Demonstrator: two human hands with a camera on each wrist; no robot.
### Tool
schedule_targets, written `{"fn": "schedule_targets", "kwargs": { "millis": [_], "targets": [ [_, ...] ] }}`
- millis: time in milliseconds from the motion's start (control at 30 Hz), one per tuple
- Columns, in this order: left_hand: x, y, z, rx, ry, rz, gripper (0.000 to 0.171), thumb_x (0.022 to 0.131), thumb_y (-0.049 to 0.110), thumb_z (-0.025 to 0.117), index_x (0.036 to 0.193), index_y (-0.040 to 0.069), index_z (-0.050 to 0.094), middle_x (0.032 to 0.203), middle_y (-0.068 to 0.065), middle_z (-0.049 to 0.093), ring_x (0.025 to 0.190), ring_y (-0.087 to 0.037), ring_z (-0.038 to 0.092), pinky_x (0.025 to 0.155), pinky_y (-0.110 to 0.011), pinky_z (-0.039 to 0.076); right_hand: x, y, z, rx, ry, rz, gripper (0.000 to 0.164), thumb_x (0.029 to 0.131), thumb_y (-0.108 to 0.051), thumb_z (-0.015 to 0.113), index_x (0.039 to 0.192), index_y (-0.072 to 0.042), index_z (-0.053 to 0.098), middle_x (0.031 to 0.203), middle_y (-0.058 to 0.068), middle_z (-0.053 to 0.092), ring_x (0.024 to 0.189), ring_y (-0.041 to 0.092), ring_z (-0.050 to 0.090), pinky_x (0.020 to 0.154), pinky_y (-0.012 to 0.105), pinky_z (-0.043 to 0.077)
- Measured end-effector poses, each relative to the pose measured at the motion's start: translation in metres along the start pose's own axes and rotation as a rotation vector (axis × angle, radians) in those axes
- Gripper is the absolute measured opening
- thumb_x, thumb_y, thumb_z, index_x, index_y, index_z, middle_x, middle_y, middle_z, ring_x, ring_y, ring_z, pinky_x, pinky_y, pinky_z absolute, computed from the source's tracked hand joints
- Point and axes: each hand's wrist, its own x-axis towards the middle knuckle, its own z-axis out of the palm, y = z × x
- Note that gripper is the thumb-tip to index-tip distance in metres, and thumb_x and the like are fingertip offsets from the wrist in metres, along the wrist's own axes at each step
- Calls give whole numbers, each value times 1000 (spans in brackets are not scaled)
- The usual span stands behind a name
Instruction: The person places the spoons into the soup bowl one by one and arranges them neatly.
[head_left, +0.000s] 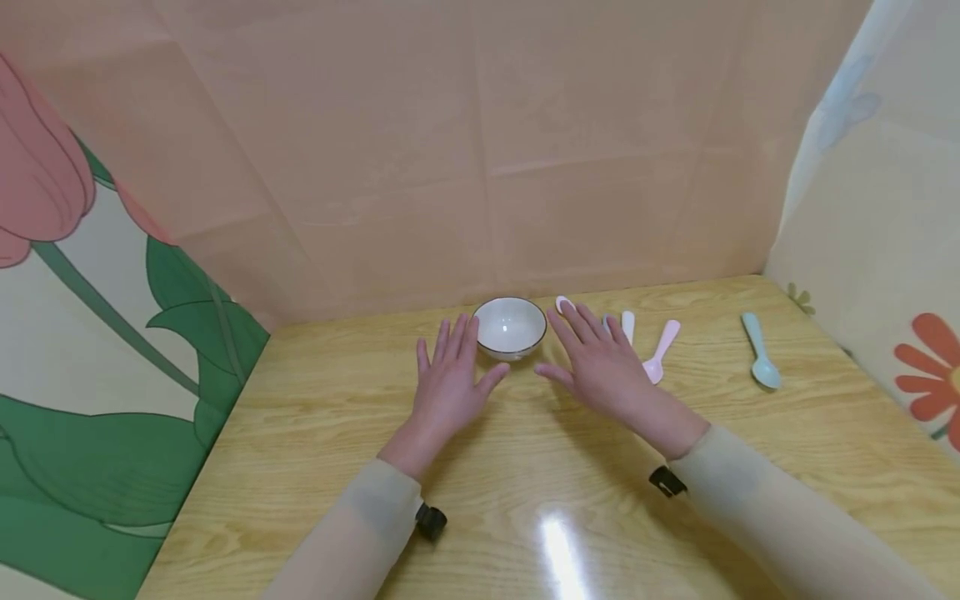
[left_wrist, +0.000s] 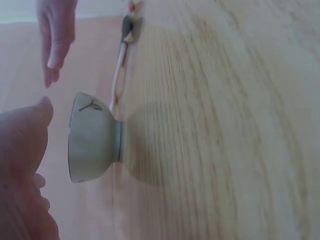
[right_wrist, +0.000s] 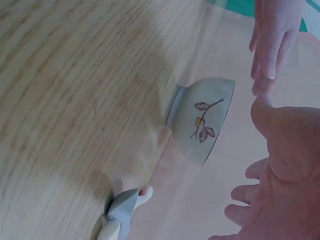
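A white bowl (head_left: pixel 512 325) sits upright on a wooden table (head_left: pixel 322 408), flanked on its near side by a person's left hand (head_left: pixel 448 390) and right hand (head_left: pixel 606 368), both raised higher than the bowl. Each hand has its fingers extended and grasps nothing, the left to the bowl's left, the right to its right. A pink spoon (head_left: pixel 663 351) and, farther off, a blue spoon (head_left: pixel 757 348) lie right of the bowl.
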Motion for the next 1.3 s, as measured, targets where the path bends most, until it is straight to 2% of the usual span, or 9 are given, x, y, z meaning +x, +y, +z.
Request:
{"fn": "schedule_targets", "kwargs": {
  "millis": [267, 533, 800, 933, 1100, 1300],
  "targets": [
    [8, -4, 4, -45, 0, -15, 95, 110, 69, 51, 177, 11, 19, 184, -13, 16, 170, -37, 5, 131, -69, -1, 8, 4, 4, 26, -26, 12, 89, 110, -52, 66, 173, -2, 29, 178, 24, 28, 164, 46, 24, 127, 75, 22],
    [16, -4, 4, -92, -5, -30, 92, 112, 67, 48, 177, 9, 19, 184, -11, 13, 170, -35, 4, 131, -68, -3, 20, 16, 20, 30, -27, 2, 90, 110, -58, 62, 173, -3, 29, 179, 24, 26, 165, 46, 23, 126, 75, 21],
    [27, -4, 9, -135, -14, -68, 94, 111, 68, 48, 177, 9, 18, 185, -9, 12, 170, -33, 4, 131, -70, 2, 26, 9, 9, 25, -89, 41, 86, 112, -53, 61, 172, 0, 30, 178, 25, 28, 164, 46, 23, 127, 75, 21],
    [31, -4, 12, -150, -15, -79, 93, 111, 68, 48, 178, 10, 17, 185, -9, 12, 170, -34, 6, 131, -69, 0, 32, 13, 15, 24, -92, 41, 87, 112, -55, 60, 172, 0, 31, 177, 25, 30, 164, 46, 24, 126, 76, 21],
    [34, -4, 14, -154, -21, -83, 93, 111, 67, 48, 177, 9, 17, 185, -9, 12, 170, -35, 9, 131, -71, 5, 39, 15, 19, 47, -109, 46, 92, 111, -61, 56, 173, 0, 28, 177, 24, 29, 165, 45, 24, 127, 76, 19],
    [35, -5, 15, -181, -35, -91, 93, 112, 66, 49, 177, 8, 18, 184, -9, 14, 170, -34, 9, 131, -71, 8, 43, 14, 18, 63, -154, 70, 90, 112, -58, 56, 174, 1, 25, 178, 23, 27, 165, 44, 22, 128, 74, 15]
  ]
}}
